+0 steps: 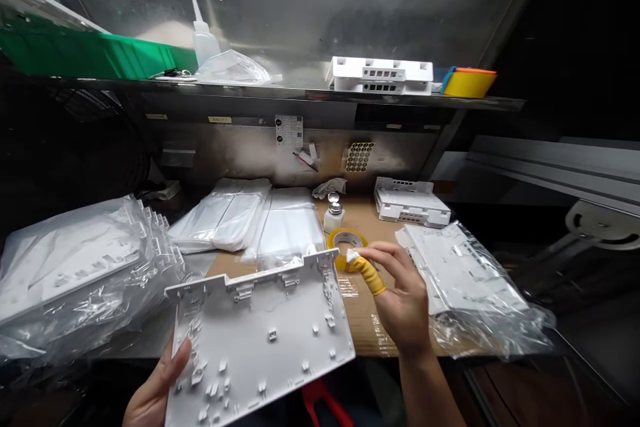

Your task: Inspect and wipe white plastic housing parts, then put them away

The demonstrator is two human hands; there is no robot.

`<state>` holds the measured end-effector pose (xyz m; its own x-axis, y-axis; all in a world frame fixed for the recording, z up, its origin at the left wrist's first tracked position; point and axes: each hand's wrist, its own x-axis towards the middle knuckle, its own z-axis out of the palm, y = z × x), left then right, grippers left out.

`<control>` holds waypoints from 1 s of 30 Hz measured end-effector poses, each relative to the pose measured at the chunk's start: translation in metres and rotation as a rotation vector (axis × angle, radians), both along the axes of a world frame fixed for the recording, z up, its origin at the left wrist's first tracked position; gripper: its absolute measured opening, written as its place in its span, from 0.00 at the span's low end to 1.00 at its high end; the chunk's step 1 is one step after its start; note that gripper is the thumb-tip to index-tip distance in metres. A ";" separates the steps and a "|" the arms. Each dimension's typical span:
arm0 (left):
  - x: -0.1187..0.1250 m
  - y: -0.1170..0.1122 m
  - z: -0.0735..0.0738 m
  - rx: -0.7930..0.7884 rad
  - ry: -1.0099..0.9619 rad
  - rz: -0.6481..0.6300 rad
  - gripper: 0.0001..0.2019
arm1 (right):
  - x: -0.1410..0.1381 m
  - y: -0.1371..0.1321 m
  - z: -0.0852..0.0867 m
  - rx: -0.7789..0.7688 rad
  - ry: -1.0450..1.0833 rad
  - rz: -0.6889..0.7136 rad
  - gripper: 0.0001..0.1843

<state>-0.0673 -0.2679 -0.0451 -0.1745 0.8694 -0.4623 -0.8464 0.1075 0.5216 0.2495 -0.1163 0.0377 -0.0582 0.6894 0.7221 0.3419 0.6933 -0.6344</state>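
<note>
My left hand [159,380] grips the lower left edge of a white plastic housing shell [280,310], thumb on its inner face. The shell is tilted, its inside with small clips and posts turned toward me. Just off the shell's upper right corner, my right hand [403,300] pinches a small white wad [353,255], perhaps cloth, between thumb and forefinger. A yellow sleeve [369,273] covers that thumb. Behind the fingers lies a roll of yellow tape [332,237] on the cardboard [367,327]. Beyond it stands a small bottle with a metal top [334,215].
Bagged white shells [75,260] are piled at left, and more shells [465,267] lie on plastic at right. Stacks of clear bags [225,213] sit behind. Assembled white housings [413,202] stand back right. A shelf [300,95] crosses above, holding a green bin [95,53].
</note>
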 end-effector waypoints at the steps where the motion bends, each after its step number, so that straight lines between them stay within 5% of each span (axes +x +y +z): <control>1: 0.003 0.000 0.000 0.023 0.048 0.033 0.42 | -0.003 0.003 0.003 -0.008 -0.011 0.007 0.11; 9: 0.028 0.011 0.012 0.218 0.047 0.055 0.41 | -0.001 0.023 -0.019 -0.160 0.009 0.014 0.11; 14: 0.045 0.015 0.038 0.211 0.026 0.033 0.40 | 0.004 0.037 -0.033 -0.218 -0.021 -0.060 0.11; 19: 0.092 0.029 0.068 0.190 0.250 0.102 0.40 | -0.026 -0.003 -0.002 -0.077 0.086 0.120 0.12; 23: 0.119 0.039 0.070 0.256 0.367 0.117 0.33 | -0.066 -0.041 0.031 0.093 0.103 0.252 0.15; 30: 0.121 0.040 0.067 0.260 0.412 0.086 0.30 | -0.075 -0.028 0.027 0.113 0.116 0.120 0.13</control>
